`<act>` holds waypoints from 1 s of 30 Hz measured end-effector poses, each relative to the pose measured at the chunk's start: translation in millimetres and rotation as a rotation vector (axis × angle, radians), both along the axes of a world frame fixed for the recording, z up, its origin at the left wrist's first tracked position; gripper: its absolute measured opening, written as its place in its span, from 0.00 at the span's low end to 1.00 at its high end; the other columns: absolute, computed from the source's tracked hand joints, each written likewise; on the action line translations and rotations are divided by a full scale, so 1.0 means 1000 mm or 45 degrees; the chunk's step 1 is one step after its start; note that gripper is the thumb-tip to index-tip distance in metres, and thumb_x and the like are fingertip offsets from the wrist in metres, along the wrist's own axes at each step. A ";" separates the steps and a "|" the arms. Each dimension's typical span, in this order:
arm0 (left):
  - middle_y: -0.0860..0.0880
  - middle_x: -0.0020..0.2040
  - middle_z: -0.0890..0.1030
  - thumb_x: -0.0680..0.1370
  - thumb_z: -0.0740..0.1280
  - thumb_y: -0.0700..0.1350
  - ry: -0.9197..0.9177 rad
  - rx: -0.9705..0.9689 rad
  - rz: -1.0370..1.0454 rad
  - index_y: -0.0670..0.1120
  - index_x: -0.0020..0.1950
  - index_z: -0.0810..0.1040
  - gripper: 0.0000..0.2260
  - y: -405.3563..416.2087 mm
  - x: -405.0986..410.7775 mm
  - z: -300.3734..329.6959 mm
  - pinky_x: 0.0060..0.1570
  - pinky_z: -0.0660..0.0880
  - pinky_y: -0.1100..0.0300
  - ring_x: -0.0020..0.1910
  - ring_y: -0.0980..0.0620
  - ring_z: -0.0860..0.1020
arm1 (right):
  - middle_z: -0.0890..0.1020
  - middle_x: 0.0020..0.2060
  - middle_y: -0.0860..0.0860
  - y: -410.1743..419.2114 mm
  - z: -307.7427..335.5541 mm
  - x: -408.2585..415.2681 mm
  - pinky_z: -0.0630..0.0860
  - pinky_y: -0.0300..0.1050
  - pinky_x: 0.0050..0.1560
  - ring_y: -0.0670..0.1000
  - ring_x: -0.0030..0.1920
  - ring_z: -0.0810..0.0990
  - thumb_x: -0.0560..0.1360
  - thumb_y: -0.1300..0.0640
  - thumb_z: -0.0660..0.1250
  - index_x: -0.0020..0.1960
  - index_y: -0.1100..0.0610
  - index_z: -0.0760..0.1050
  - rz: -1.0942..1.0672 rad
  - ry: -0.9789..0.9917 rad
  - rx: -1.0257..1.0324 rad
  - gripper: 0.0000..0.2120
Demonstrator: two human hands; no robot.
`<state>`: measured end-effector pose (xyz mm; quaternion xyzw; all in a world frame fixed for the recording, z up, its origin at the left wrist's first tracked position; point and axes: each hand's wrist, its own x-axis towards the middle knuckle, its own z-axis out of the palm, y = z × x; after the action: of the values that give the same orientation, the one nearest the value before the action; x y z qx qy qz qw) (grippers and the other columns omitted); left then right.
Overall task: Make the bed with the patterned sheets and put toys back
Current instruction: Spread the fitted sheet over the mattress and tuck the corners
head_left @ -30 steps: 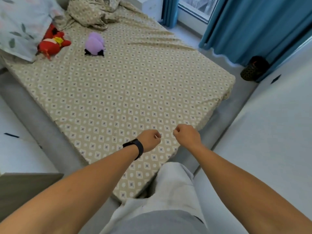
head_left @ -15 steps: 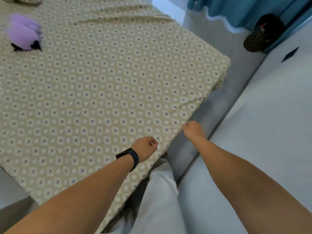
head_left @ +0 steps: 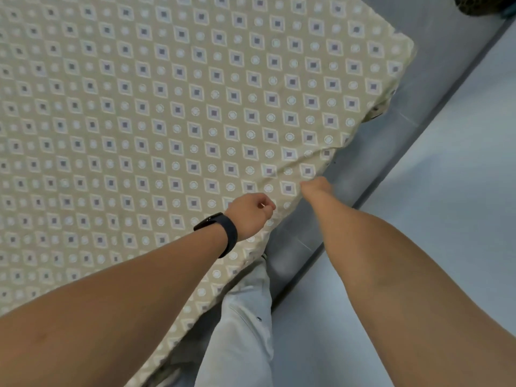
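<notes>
Beige patterned sheet [head_left: 173, 113] is the biggest thing we see: diamond-and-circle print, spread flat over the mattress, filling the upper left and most of the head view. Its foot edge runs diagonally from the far corner at upper right down toward us; a few shallow creases sit along that edge near the hands.

Grey bed frame [head_left: 413, 88] shows as a strip just beside the sheet edge, with pale floor [head_left: 446, 191] beyond it on the right.

Our light trouser leg [head_left: 243, 325] stands against the frame at bottom centre, touching the sheet's hanging edge.

Both forearms reach in from the bottom. Left hand [head_left: 250, 215] sits over the sheet right at its edge, fingers curled into a fist. It looks clamped on the fabric, but the grip itself is hidden under the knuckles, so we can't confirm cloth between the fingers. Right hand [head_left: 314, 188] is just beyond it along the same edge, fingers folded under and out of sight where the sheet meets the frame. The sheet wrinkles right at that hand, so it appears pinched there.

Black wristband [head_left: 226, 233] on the left wrist.

Dark object [head_left: 485, 4] clipped at the top right corner; can't identify it.
</notes>
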<state>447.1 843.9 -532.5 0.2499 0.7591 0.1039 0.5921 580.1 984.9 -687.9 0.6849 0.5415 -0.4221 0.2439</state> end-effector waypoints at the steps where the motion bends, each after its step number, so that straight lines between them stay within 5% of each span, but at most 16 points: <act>1: 0.50 0.53 0.83 0.82 0.60 0.47 -0.010 -0.010 -0.001 0.51 0.57 0.80 0.10 0.004 0.003 -0.004 0.47 0.77 0.56 0.50 0.48 0.81 | 0.81 0.59 0.59 0.001 -0.006 -0.002 0.74 0.47 0.45 0.60 0.57 0.81 0.80 0.54 0.64 0.63 0.62 0.77 -0.023 -0.001 -0.004 0.16; 11: 0.49 0.55 0.83 0.82 0.61 0.45 -0.025 -0.092 0.006 0.50 0.58 0.80 0.10 0.014 0.010 -0.013 0.50 0.78 0.55 0.51 0.47 0.82 | 0.82 0.55 0.59 -0.010 -0.019 0.027 0.71 0.45 0.40 0.58 0.45 0.78 0.80 0.58 0.62 0.59 0.64 0.79 -0.006 -0.030 0.009 0.13; 16: 0.48 0.55 0.82 0.82 0.62 0.45 -0.023 -0.084 0.020 0.50 0.57 0.80 0.09 0.010 0.017 -0.007 0.51 0.77 0.54 0.52 0.46 0.81 | 0.78 0.46 0.56 -0.017 -0.002 0.034 0.73 0.46 0.42 0.56 0.43 0.77 0.79 0.61 0.63 0.52 0.62 0.76 0.084 -0.052 -0.096 0.05; 21: 0.47 0.56 0.82 0.82 0.62 0.45 -0.016 -0.031 0.089 0.49 0.57 0.80 0.09 -0.001 0.025 0.016 0.55 0.76 0.53 0.53 0.46 0.81 | 0.78 0.43 0.55 -0.024 0.034 0.038 0.65 0.41 0.29 0.51 0.36 0.74 0.79 0.60 0.60 0.45 0.60 0.74 0.221 0.053 -0.037 0.06; 24: 0.47 0.58 0.82 0.82 0.62 0.45 -0.023 -0.038 0.078 0.49 0.57 0.80 0.09 -0.018 0.029 0.035 0.57 0.77 0.52 0.52 0.47 0.80 | 0.76 0.40 0.53 -0.037 0.065 0.042 0.64 0.41 0.30 0.54 0.39 0.75 0.79 0.58 0.61 0.40 0.55 0.69 0.294 0.132 -0.006 0.09; 27: 0.47 0.59 0.81 0.83 0.61 0.44 -0.011 -0.055 -0.024 0.46 0.59 0.80 0.10 -0.035 0.023 0.064 0.57 0.76 0.54 0.52 0.47 0.78 | 0.77 0.47 0.50 -0.052 0.115 0.041 0.70 0.43 0.41 0.55 0.48 0.77 0.80 0.55 0.61 0.51 0.54 0.75 0.306 0.202 0.020 0.05; 30: 0.47 0.60 0.80 0.82 0.62 0.44 0.021 -0.044 -0.061 0.47 0.60 0.80 0.10 -0.040 0.009 0.091 0.59 0.76 0.52 0.52 0.47 0.78 | 0.77 0.62 0.51 -0.064 0.160 0.034 0.74 0.47 0.52 0.54 0.56 0.78 0.81 0.53 0.62 0.68 0.55 0.72 0.314 0.263 0.101 0.17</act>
<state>456.4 804.3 -441.8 0.2588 0.7594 0.0746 0.5923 614.5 921.4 -527.7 0.5752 0.6600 -0.4355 0.2096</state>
